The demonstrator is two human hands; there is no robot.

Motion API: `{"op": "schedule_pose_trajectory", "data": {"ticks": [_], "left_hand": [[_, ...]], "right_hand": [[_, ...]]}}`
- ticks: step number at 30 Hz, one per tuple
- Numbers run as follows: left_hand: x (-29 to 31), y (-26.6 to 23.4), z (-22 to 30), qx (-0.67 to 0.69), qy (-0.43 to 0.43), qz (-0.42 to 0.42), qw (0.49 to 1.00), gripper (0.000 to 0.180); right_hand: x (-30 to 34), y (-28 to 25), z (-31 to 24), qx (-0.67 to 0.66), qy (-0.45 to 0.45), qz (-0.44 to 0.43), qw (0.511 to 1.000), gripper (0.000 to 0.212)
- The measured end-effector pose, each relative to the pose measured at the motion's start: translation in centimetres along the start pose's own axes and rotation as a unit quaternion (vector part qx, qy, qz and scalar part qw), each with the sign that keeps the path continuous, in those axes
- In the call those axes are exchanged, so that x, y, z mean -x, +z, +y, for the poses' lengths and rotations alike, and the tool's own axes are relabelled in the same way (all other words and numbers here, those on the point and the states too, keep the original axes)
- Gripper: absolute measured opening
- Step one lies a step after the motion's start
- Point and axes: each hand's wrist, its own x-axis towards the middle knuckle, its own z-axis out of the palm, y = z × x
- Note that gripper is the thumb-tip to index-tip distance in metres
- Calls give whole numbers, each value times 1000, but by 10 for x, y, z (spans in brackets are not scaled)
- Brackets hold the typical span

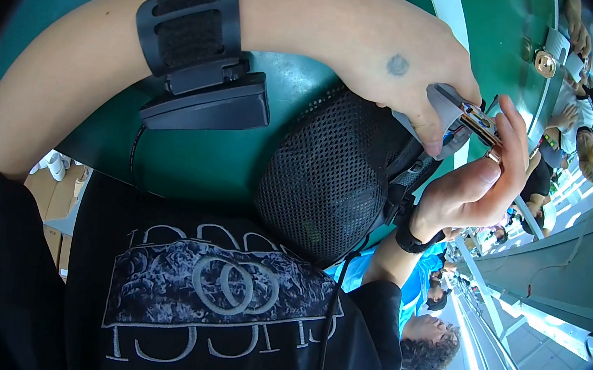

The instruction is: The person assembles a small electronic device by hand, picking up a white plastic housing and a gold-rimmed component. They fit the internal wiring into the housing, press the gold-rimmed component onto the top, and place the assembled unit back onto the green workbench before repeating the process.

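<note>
My left hand reaches in from the left across the upper part of the head view. Its thumb and fingers are closed on a small grey object with shiny metal and dark edges, whose kind I cannot make out. From the right, my right hand meets it, thumb and fingers pinched at the object's metallic end, fingertips partly hidden. Just beneath the left hand sits a black mesh bag with straps and a buckle. Strapped to my left forearm is a black box-shaped device; a black band circles my right wrist.
A green table surface lies under the bag and arms. A round gold-coloured part is near other people's hands at the far right. A person with curly hair is close on my right. Cardboard boxes stand at the lower left.
</note>
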Motion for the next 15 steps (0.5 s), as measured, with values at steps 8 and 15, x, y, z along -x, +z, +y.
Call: {"op": "schedule_pose_trajectory", "data": {"ticks": [8,15], "left_hand": [[2,-5,7,26,-26,-10,999,42],[2,-6,11,-2,-65,-26,998,43]], "right_hand": [[-5,3,-8,-24,-3,11,1000,48],[-5,0,-10,-11,8,-20,1000,43]]}}
